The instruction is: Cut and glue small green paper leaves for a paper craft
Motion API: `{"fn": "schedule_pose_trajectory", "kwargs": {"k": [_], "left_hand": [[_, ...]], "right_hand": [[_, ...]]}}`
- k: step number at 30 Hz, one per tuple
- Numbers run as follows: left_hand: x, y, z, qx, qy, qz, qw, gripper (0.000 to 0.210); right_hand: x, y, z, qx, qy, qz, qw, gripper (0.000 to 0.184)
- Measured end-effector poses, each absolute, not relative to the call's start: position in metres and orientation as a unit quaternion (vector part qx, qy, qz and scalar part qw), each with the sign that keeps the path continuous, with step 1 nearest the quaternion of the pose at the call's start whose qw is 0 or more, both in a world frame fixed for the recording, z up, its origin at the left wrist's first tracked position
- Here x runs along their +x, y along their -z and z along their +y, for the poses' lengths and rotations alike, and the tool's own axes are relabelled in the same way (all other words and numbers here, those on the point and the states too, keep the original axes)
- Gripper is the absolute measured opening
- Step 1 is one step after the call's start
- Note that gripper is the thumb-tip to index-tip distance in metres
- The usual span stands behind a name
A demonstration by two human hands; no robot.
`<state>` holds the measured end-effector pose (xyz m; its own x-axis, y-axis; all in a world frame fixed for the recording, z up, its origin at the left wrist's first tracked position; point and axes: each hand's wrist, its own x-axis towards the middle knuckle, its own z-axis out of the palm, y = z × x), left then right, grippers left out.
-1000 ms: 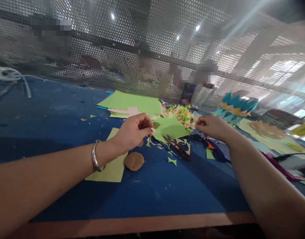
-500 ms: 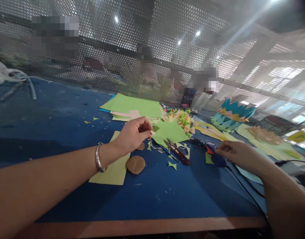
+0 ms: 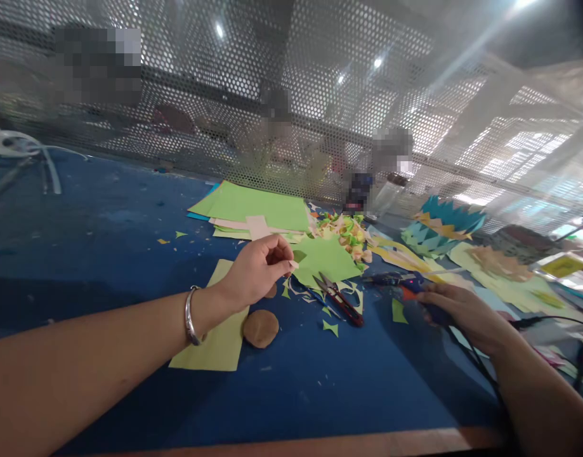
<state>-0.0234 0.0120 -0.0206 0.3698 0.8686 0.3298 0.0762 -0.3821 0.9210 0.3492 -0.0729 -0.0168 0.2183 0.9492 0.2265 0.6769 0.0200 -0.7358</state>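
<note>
Pinching a small paper piece (image 3: 294, 264), the left hand (image 3: 255, 270) could drop it if loosened; right hand (image 3: 462, 311) closes around the glue gun (image 3: 415, 292), whose cord might snag scraps.

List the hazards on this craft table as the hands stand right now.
1. The right hand grips a glue gun whose nozzle points toward loose paper scraps; if hot, it could burn fingers or stick to the scraps.
2. Its cord trails under the right forearm toward the table edge and may snag.
3. The snips lie with blades toward the left hand, which pinches a small paper piece; a careless reach could nick a finger.
</note>
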Motion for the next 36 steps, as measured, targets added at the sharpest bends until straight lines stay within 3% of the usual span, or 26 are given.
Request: {"fn": "schedule_pose_trajectory", "kwargs": {"k": [2, 7, 11, 14, 19, 23, 27, 36], "left_hand": [[-0.023, 0.02, 0.012, 0.692, -0.458, 0.333, 0.447, 0.011], [-0.023, 0.02, 0.009, 0.681, -0.459, 0.336, 0.461, 0.012], [-0.024, 0.019, 0.006, 0.671, -0.458, 0.333, 0.479, 0.012], [-0.024, 0.018, 0.006, 0.659, -0.467, 0.335, 0.484, 0.014], [-0.022, 0.015, 0.002, 0.619, -0.443, 0.342, 0.551, 0.016], [-0.02, 0.014, -0.003, 0.646, -0.429, 0.339, 0.532, 0.013], [-0.018, 0.015, -0.008, 0.668, -0.418, 0.334, 0.517, 0.011], [-0.019, 0.014, -0.018, 0.712, -0.386, 0.33, 0.485, 0.009]], "right_hand": [[0.347, 0.004, -0.079, -0.719, -0.318, -0.475, 0.396, 0.018], [0.34, -0.011, -0.103, -0.694, -0.359, -0.375, 0.5, 0.017], [0.317, -0.005, -0.111, -0.59, -0.481, -0.378, 0.526, 0.017], [0.295, -0.002, -0.105, -0.549, -0.511, -0.405, 0.522, 0.027], [0.267, 0.001, -0.095, -0.506, -0.54, -0.438, 0.51, 0.02], [0.252, 0.007, -0.098, -0.543, -0.513, -0.499, 0.439, 0.03], [0.243, 0.013, -0.107, -0.598, -0.41, -0.562, 0.399, 0.042], [0.236, 0.022, -0.119, -0.659, -0.242, -0.598, 0.387, 0.034]]}}
